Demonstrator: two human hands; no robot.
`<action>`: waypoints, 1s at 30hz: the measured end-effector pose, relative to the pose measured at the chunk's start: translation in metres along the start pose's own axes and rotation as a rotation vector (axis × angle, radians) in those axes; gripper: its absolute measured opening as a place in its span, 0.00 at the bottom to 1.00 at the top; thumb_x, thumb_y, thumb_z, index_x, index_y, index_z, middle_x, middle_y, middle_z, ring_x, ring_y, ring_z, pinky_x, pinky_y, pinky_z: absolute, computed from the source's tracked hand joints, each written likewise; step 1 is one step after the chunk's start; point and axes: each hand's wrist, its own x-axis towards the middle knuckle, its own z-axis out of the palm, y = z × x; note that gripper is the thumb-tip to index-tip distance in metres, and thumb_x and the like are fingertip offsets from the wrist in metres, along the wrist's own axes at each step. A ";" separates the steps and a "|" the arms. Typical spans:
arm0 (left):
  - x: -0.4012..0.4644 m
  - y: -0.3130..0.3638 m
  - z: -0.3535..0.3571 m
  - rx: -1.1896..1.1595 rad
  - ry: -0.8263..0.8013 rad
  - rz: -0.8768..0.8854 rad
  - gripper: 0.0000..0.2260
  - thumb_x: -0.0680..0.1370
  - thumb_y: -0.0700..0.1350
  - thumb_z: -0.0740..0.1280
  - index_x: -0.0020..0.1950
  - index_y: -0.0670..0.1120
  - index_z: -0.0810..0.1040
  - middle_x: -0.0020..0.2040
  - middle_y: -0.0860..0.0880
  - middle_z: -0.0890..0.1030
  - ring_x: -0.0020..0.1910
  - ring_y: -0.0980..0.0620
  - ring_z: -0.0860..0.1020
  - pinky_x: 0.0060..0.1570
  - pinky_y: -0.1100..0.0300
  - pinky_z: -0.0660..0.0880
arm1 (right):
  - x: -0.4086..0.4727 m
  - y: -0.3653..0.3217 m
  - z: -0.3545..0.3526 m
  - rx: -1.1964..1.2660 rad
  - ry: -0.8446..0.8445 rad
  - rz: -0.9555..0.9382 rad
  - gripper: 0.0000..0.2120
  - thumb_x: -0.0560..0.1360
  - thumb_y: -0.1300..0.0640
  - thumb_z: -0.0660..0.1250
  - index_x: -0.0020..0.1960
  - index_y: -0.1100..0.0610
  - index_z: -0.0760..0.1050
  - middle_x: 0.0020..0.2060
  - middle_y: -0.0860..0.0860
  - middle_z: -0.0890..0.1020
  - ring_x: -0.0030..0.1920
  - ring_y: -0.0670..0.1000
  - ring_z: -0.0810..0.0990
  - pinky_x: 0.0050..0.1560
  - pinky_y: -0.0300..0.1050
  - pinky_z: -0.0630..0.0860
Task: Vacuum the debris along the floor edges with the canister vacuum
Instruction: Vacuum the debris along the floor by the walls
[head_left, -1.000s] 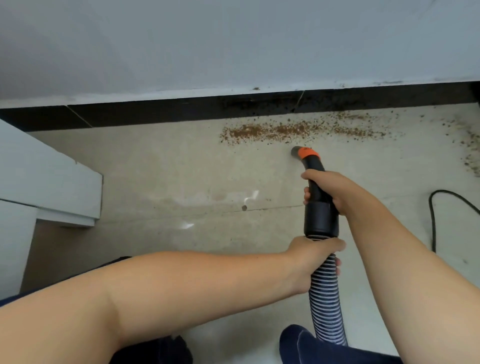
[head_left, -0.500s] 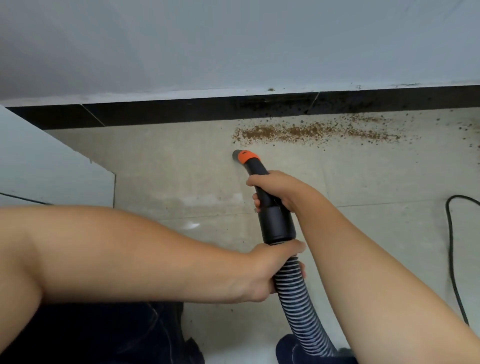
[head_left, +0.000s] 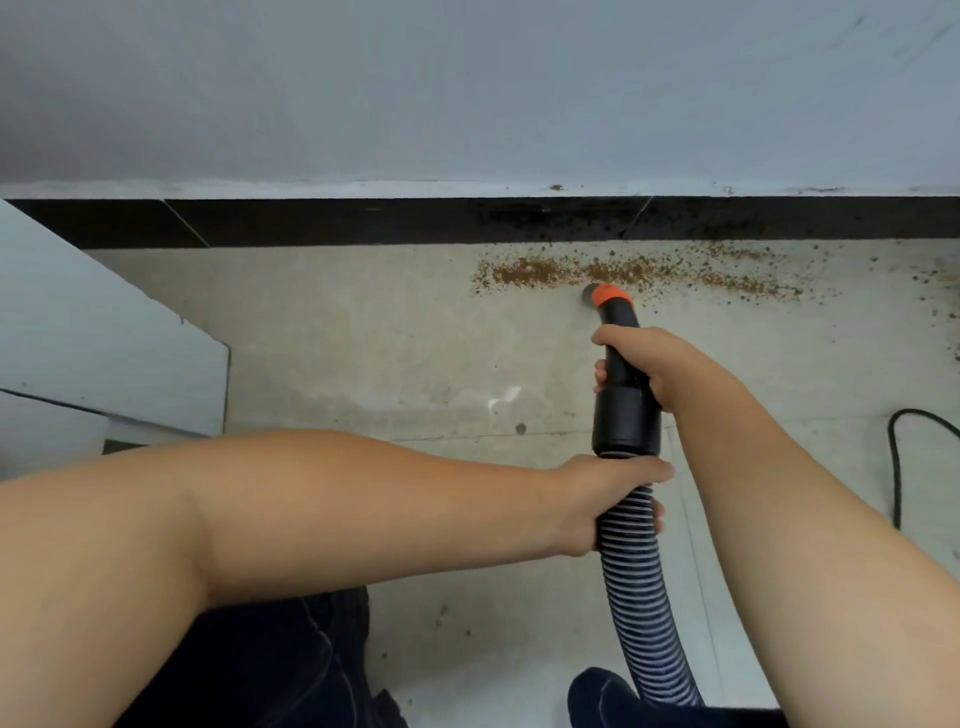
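Observation:
A strip of brown debris (head_left: 540, 272) lies on the pale floor just in front of the black skirting (head_left: 363, 221). The vacuum's black nozzle with an orange tip (head_left: 609, 296) touches the near edge of that strip. My right hand (head_left: 660, 366) grips the nozzle's black handle. My left hand (head_left: 605, 501) grips the ribbed grey hose (head_left: 644, 613) just below the black cuff (head_left: 626, 423). The canister itself is out of view.
A white cabinet corner (head_left: 130, 364) juts in at the left. A black power cable (head_left: 896, 467) loops on the floor at the right. More scattered crumbs (head_left: 935, 291) lie toward the far right. Dark trouser legs (head_left: 291, 670) fill the bottom.
The nozzle tip has pushed forward and to the right, from bare floor to the edge of the debris strip. Both hands kept their grips.

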 end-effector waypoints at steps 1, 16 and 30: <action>0.002 -0.001 0.000 -0.014 0.003 -0.001 0.06 0.77 0.42 0.69 0.49 0.44 0.72 0.33 0.47 0.76 0.27 0.53 0.77 0.27 0.65 0.76 | 0.001 0.000 -0.001 -0.002 0.002 -0.002 0.13 0.77 0.59 0.66 0.58 0.62 0.68 0.30 0.56 0.76 0.22 0.50 0.76 0.33 0.48 0.78; -0.002 -0.020 -0.017 -0.104 0.170 0.094 0.08 0.75 0.42 0.70 0.52 0.42 0.75 0.32 0.46 0.78 0.31 0.49 0.77 0.39 0.56 0.77 | -0.016 -0.004 0.056 -0.126 -0.271 -0.042 0.08 0.76 0.61 0.65 0.52 0.60 0.68 0.30 0.56 0.76 0.23 0.51 0.75 0.28 0.44 0.77; 0.003 0.004 -0.004 -0.049 0.041 0.048 0.06 0.76 0.41 0.68 0.47 0.45 0.72 0.33 0.47 0.76 0.29 0.52 0.77 0.30 0.63 0.76 | 0.002 -0.012 0.010 -0.058 -0.078 -0.018 0.12 0.77 0.60 0.65 0.57 0.62 0.68 0.32 0.56 0.76 0.25 0.51 0.75 0.32 0.46 0.78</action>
